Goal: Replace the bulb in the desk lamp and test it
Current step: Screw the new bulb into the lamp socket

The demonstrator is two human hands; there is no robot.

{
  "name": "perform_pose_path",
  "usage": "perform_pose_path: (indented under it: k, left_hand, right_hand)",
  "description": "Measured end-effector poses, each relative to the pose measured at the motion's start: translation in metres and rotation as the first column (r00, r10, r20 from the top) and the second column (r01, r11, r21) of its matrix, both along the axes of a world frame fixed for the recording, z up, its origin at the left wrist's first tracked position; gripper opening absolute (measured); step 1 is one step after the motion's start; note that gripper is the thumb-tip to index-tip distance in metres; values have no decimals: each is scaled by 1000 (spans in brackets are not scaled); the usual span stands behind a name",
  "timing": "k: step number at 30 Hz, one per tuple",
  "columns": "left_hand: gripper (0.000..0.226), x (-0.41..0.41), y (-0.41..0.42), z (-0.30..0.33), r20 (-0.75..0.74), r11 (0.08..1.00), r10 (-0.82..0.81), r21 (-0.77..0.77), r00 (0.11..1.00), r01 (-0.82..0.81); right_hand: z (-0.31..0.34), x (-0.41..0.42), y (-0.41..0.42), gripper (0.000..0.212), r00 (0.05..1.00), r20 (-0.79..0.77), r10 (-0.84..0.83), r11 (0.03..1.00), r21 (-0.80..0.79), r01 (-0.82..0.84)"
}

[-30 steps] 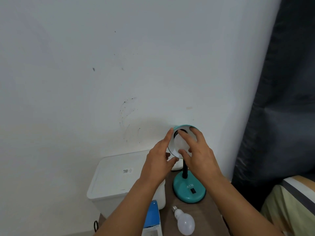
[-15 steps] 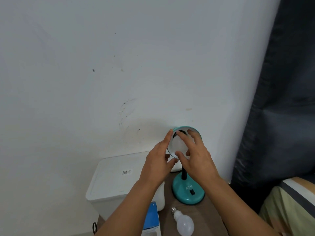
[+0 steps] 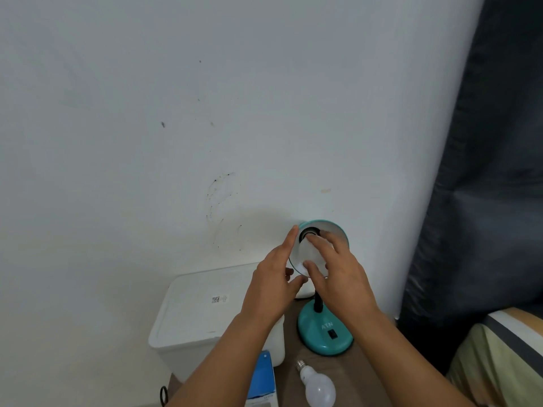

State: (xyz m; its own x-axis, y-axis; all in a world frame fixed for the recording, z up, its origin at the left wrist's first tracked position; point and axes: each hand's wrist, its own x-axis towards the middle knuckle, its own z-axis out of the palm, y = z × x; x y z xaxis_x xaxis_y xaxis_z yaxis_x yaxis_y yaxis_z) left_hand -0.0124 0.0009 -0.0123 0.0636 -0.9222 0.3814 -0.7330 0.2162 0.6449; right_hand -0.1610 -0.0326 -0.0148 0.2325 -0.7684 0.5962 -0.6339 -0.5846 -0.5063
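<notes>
- Desk lamp (image 3: 324, 333) stands on the brown tabletop (image 3: 358, 374) near the wall (image 3: 205, 113); its teal shade (image 3: 338, 227) tilts toward the camera, with a dark curtain (image 3: 484, 171) at 3 o'clock and a white lidded bin (image 3: 205, 312) at 9 o'clock.
- Spare bulb (image 3: 318, 387) lies at 6 o'clock of the base, beside a blue box (image 3: 263, 377).
- Since a second ago, the right hand (image 3: 338, 274) has turned, exposing the dark socket.
- Right fingers are curled around the white bulb (image 3: 311, 254) inside the shade; the left hand (image 3: 273, 277) is spread wide, its forefinger touching the rim.
</notes>
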Motion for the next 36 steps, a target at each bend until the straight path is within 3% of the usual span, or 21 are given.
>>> perform_pose_path:
  k: [5, 14, 20, 25, 32, 36]
  left_hand:
    - [94, -1, 0, 1, -19, 1000, 0, 2, 1000, 0]
    - [95, 0, -1, -1, 14, 1000, -4, -12, 1000, 5]
    - [95, 1, 0, -1, -4, 1000, -5, -4, 1000, 5]
    - [94, 0, 0, 0, 16, 1000, -5, -7, 1000, 5]
    - [95, -1, 0, 1, 10, 1000, 5, 11, 1000, -6]
    - [93, 0, 0, 1, 20, 1000, 11, 4, 1000, -11]
  right_hand:
    - [2, 1, -2, 49, 990, 111, -83, 992, 104, 72]
    - [1, -3, 2, 61, 999, 32, 20, 993, 115, -24]
    - [1, 0, 1, 55, 984, 148, -102, 976, 205, 70]
    - [-3, -6, 3, 64, 998, 58, 37, 992, 117, -44]
    - [2, -6, 0, 55, 989, 97, -107, 981, 175, 89]
    - [4, -7, 5, 63, 997, 61, -36, 994, 104, 30]
